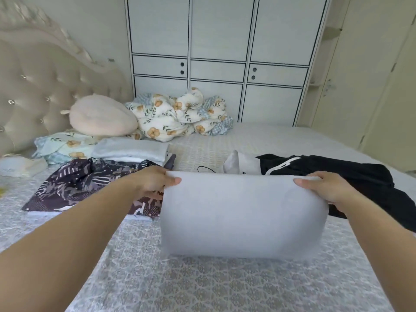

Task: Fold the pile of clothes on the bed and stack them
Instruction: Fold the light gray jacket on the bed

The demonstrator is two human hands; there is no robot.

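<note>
Hands out in front of us, we hold a white cloth up over the bed. Our left hand pinches its top left corner, thumb on the near face and fingers curled behind; our right hand pinches the top right corner the same way. The cloth hangs blurred between them, its lower edge just above the patterned cover, and we cannot tell whether it touches.

Left of the cloth lies a dark patterned garment, spread flat. Behind that sits a stack of folded pale pieces. To the right, partly behind the cloth, lies a black garment with a white drawstring, and a grey-white piece just beside it. Farther back are a round cushion and a floral quilt heaped near the headboard, with a wardrobe behind.
</note>
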